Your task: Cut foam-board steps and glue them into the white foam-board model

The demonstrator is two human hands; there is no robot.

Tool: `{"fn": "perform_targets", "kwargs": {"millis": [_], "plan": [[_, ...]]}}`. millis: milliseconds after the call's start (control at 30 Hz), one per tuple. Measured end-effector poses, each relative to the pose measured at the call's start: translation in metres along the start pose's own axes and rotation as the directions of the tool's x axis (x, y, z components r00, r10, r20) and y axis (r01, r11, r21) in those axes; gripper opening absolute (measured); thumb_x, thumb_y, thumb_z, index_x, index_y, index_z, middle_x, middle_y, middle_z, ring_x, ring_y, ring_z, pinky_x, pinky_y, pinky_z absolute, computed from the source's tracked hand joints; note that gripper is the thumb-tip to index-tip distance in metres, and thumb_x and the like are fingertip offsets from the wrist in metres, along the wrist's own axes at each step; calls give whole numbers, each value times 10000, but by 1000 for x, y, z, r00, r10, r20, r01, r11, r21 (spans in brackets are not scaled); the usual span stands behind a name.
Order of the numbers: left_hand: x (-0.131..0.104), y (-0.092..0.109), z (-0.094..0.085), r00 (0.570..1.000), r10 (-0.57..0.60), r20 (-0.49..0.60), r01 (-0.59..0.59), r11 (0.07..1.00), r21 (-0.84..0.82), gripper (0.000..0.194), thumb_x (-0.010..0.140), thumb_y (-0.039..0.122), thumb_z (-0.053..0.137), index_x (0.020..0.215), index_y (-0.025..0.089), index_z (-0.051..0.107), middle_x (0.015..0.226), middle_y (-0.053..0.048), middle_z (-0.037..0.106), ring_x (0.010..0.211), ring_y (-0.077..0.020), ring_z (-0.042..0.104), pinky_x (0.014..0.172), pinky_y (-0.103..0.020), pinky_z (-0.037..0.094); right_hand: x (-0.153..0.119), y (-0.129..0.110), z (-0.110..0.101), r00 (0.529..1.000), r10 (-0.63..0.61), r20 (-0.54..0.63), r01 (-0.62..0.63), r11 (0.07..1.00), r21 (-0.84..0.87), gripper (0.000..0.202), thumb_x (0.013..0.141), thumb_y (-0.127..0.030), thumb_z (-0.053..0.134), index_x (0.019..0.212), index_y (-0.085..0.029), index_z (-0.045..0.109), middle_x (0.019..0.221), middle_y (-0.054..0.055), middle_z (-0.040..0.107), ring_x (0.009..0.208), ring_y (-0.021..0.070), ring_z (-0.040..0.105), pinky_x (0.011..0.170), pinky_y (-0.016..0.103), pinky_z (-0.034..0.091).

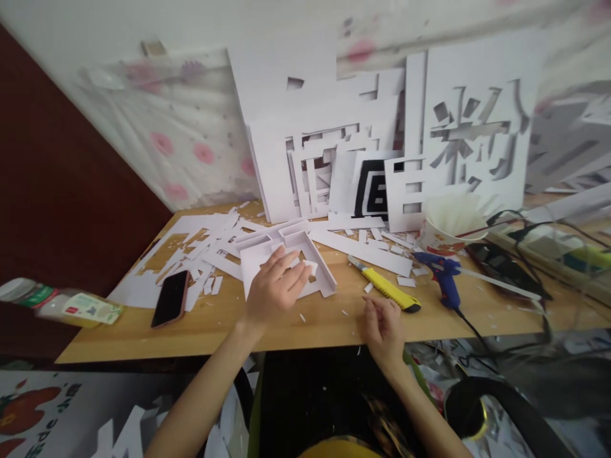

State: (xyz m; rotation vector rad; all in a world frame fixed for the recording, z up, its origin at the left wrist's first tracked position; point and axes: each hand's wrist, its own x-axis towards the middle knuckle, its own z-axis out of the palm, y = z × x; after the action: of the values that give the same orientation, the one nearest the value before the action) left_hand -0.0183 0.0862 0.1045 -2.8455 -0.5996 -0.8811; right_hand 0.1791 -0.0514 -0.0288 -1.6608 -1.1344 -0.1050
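A white foam-board piece with raised edge strips (327,273) lies near the middle of the wooden table. My left hand (277,283) rests over it, fingers stretched out across its cut-out area; a small white scrap shows by the fingertips. At the table's front edge is my right hand (384,327), its fingers curled together, and whether they pinch anything is too small to tell. Just beyond it lies a yellow utility knife (389,289), touched by neither hand. Farther right sits a blue glue gun (443,277) with a white glue stick in its back.
Cut white boards (477,172) lean against the wall. A paper cup of glue sticks (442,242) stands at the right near cables. On the left are a phone (170,299), a bottle (81,307) and cut sheets (205,222). Scraps litter the wooden table (191,340).
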Motion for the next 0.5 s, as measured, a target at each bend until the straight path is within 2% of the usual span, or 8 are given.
{"fn": "perform_targets", "kwargs": {"millis": [67,133,200,267,333,400,433,500], "plan": [[-3,12,-11,988,131,-86,-129,991,24,289,982,118,472,1075,227,723,1059,-51,768,1160,-239,667,1073,-498,496,0,-1,-4,1000,29,-12,-29,1000,12,258,1005,-333,390,1084,-216,605,772,47,639,758,225,612,770,409,484],[-6,20,-18,959,245,-140,-226,964,140,286,957,72,500,1065,211,725,1043,-44,775,1124,-239,690,1020,-454,550,3,0,-14,996,46,-73,-45,999,14,281,1017,-319,358,1170,-195,559,834,64,648,840,235,631,816,418,490],[-7,25,-22,925,330,-187,-279,926,256,258,933,52,538,1028,194,732,994,-32,784,1071,-244,713,986,-440,576,12,4,-31,971,60,-230,-70,997,-35,285,998,-354,412,1176,-171,541,948,107,650,981,268,617,919,468,460],[-8,27,-23,911,336,-241,-271,925,266,220,919,62,572,996,189,735,944,-18,789,1016,-240,729,1001,-468,565,27,12,-50,898,81,-433,-154,979,-137,384,923,-432,551,1175,-142,542,1096,168,613,1078,311,577,964,503,435],[-10,28,-22,923,253,-290,-224,966,128,199,922,80,582,989,189,735,900,-12,789,936,-212,739,1049,-506,526,45,26,-69,836,115,-537,-264,941,-209,684,790,-514,688,1294,-104,475,1275,223,530,1175,355,513,1015,548,397],[-13,30,-20,937,99,-334,-147,982,-120,187,923,94,588,989,181,739,872,-23,787,839,-178,737,1059,-492,519,63,44,-83,819,199,-538,-398,872,-283,875,674,-579,739,1326,-68,460,1326,259,488,1228,416,453,1056,623,322],[-15,31,-19,939,-15,-345,-78,964,-253,172,918,109,602,978,181,747,868,-31,788,812,-170,736,1036,-460,538,71,53,-88,800,275,-534,-481,825,-295,934,638,-597,747,1340,-56,452,1351,281,464,1250,447,420,1040,649,316],[-19,36,-17,899,-318,-302,130,851,-508,121,891,169,660,936,196,768,883,-45,793,817,-181,744,929,-375,595,85,69,-93,820,393,-417,-548,749,-372,939,647,-638,698,1318,-17,486,1325,330,478,1252,505,390,987,708,303]]}}
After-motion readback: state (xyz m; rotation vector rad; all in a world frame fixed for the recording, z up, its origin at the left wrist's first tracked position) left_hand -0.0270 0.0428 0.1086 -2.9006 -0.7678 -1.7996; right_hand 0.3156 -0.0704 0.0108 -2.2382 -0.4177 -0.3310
